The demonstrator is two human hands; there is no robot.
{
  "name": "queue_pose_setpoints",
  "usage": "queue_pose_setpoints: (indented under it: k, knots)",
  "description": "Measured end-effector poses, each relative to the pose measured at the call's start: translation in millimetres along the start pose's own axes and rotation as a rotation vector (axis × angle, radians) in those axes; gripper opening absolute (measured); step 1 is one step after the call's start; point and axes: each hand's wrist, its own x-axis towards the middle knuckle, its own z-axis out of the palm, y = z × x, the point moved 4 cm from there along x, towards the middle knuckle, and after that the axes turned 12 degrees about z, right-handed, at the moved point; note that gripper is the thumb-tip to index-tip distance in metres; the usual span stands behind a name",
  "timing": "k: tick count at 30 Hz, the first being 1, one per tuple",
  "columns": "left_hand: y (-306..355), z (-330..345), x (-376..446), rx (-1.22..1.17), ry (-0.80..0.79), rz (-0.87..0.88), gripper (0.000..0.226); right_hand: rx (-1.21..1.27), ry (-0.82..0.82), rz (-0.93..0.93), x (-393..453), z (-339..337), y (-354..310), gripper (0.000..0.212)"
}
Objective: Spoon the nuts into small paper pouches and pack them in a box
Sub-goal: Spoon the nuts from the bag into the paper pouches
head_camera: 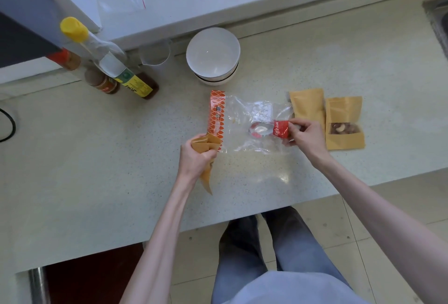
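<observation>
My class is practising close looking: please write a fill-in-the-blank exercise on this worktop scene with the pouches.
1. The left hand grips a brown paper ____.
2. The spoon held by the right hand lies inside the clear plastic ____.
3. Nuts show through the window of the pouch lying to the ____ of the right hand.
4. The stacked white bowls hold ____.

Missing words: pouch; bag; right; nothing

We see stacked white bowls near the wall, a clear measuring cup beside them, sauce bottles — yellow-capped one tallest — at our left.
</observation>
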Motion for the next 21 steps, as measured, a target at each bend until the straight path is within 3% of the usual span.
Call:
queue_pose_setpoints:
  k: [5, 12, 15, 21]
  knots:
    - [-11, 4, 6, 0.037, -0.03, -0.052, 0.039, -0.1, 0.097, -0.087, -7, 4, -8, 0.017]
    - [-17, 13, 19, 0.104, -0.071, -0.148, 0.041, -0.349, 0.156, -0.349, -15, 29, -25, 0.019]
    - [-19, 8, 22, 0.1, -0.065, -0.175, 0.027, -0.29, 0.157, -0.278, -12, 29, -23, 0.019]
    - [-17, -14, 9, 0.023, -0.025, -0.187, 0.03, 0.005, 0.197, -0.05, -9, -10, -5, 0.018]
